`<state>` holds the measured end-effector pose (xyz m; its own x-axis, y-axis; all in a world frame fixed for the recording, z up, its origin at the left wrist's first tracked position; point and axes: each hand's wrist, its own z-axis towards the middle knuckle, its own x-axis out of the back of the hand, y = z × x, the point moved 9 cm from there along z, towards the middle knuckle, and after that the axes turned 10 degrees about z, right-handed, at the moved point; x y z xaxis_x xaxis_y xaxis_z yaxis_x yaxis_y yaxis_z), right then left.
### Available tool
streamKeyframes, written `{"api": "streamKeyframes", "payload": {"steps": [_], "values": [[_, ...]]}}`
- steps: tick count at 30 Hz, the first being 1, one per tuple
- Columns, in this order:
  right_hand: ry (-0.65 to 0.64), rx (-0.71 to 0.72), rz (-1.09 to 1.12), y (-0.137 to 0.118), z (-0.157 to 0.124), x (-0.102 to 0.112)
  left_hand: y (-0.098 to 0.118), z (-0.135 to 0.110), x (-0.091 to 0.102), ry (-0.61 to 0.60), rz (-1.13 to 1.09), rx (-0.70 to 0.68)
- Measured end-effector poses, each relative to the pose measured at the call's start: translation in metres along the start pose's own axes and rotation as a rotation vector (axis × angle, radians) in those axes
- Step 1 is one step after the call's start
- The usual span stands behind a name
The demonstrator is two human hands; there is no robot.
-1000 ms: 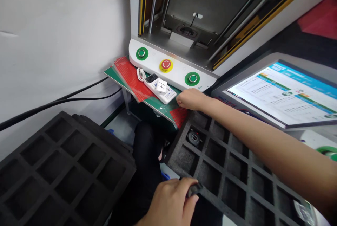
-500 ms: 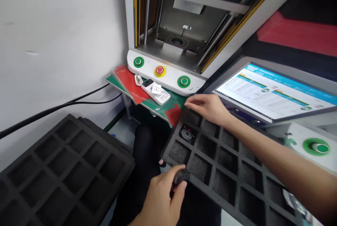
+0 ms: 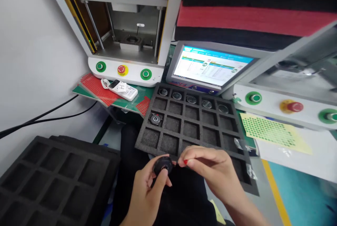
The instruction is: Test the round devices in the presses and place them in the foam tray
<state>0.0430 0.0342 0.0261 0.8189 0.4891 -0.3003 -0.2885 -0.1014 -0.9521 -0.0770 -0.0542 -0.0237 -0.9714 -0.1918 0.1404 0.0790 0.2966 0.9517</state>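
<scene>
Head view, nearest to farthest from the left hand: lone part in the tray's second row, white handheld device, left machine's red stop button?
1. Second-row part, ahead of the left hand.
2. White handheld device, far left.
3. Red stop button, behind it.

The round black part point(image 3: 162, 165) is a small, thick disc with a dark and slightly shiny face. The face is tilted up toward the camera. The part does not rest on anything. The left hand point(image 3: 150, 192) holds it from below, with the thumb laid on its lower edge and the fingers behind it. The right hand point(image 3: 210, 169) has its fingertips pinched together, and they meet the part's right edge, where a small red spot shows. The part hangs just before the near edge of the black foam tray point(image 3: 195, 138), close to its near left corner.
</scene>
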Motion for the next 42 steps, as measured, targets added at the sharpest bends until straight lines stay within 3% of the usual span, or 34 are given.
{"api": "streamKeyframes", "payload": {"steps": [8,21,26,32,37,42], "values": [[0.036,0.017,0.233,0.011,-0.025,0.001,0.011,-0.006,-0.002,0.087,-0.019,-0.021],[0.086,0.066,0.24,0.008,-0.03,0.007,0.017,-0.009,-0.008,0.145,-0.065,-0.017],[0.184,0.05,0.247,0.014,-0.036,0.01,0.021,-0.012,-0.011,0.119,0.077,-0.148],[0.265,-0.073,0.464,0.037,-0.049,0.001,0.036,-0.018,-0.021,0.139,0.247,-0.337],[0.32,-0.114,0.568,0.041,-0.052,-0.004,0.046,-0.024,-0.029,0.16,0.362,-0.464],[0.333,-0.13,0.62,0.039,-0.05,-0.002,0.051,-0.027,-0.037,0.045,0.353,-0.568]]}}
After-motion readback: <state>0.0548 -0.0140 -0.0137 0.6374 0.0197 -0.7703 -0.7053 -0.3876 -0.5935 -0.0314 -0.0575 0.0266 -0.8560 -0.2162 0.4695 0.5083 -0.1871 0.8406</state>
